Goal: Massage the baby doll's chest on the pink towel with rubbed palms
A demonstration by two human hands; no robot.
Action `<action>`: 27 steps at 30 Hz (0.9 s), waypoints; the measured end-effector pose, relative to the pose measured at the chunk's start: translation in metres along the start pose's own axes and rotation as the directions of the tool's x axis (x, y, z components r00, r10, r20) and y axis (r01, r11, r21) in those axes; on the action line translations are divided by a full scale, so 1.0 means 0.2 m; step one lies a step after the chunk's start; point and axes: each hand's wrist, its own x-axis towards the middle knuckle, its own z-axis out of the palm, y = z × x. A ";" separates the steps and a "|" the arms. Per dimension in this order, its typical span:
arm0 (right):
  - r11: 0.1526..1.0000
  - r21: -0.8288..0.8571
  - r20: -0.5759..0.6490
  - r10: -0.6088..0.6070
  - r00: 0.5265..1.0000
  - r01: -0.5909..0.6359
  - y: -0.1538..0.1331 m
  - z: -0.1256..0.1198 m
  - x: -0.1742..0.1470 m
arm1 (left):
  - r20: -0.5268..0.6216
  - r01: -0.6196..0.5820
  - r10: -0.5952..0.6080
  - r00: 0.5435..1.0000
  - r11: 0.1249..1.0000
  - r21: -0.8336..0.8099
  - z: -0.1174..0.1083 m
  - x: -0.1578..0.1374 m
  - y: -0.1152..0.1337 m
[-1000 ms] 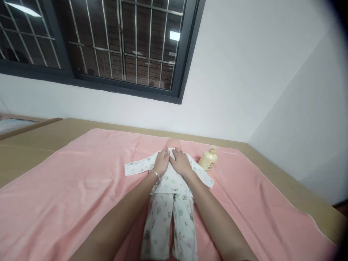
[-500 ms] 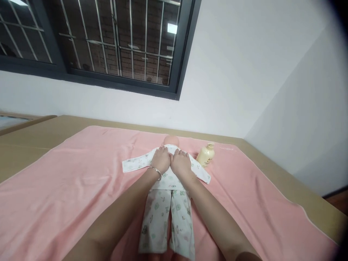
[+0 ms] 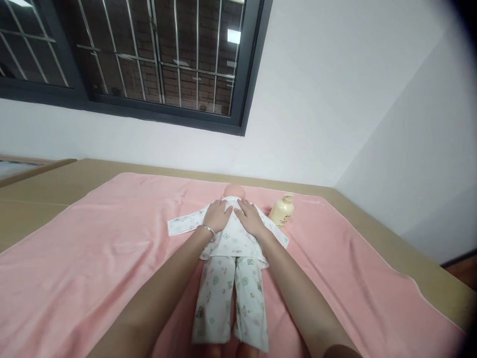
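A baby doll (image 3: 234, 191) lies stretched out with its head toward the wall, its sleeves spread to both sides. It wears a white printed top (image 3: 234, 238) and matching trousers (image 3: 215, 303). My left hand (image 3: 218, 216) rests flat on the left of the doll's upper body, fingers extended; a silver bangle (image 3: 208, 230) circles that wrist. Opposite it, my right hand (image 3: 249, 218) lies flat on the right side, thumb pointing inward. A gap shows the cloth of the top between the two hands. Neither hand grips anything.
A pale yellow pump-style bottle (image 3: 282, 211) leans just beyond the doll's right sleeve. Beneath everything spreads a wrinkled pink blanket (image 3: 112, 248) on a wooden surface (image 3: 44, 184). Behind it stand a white wall (image 3: 298, 124) and a barred window (image 3: 160, 64).
My hands have moved apart, from thumbs touching at the middle of the doll's upper body out toward its sides. The top's lower hem now flares wider. The bottle stays put.
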 end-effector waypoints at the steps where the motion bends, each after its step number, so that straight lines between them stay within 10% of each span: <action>1: 1.000 0.005 -0.001 -0.002 1.000 0.002 0.01 0.01 0.01 | 0.012 0.017 -0.017 1.000 0.999 0.041 0.01 0.01 -0.01; 18: 0.977 -0.174 0.054 0.136 0.989 -0.125 -0.11 -0.05 0.05 | 0.007 -0.049 0.048 0.999 0.978 0.203 0.02 -0.02 0.05; 27: 0.977 -0.208 0.150 0.079 0.985 -0.046 -0.19 -0.13 -0.04 | 0.218 -0.082 0.018 0.976 0.953 0.291 -0.13 -0.07 0.16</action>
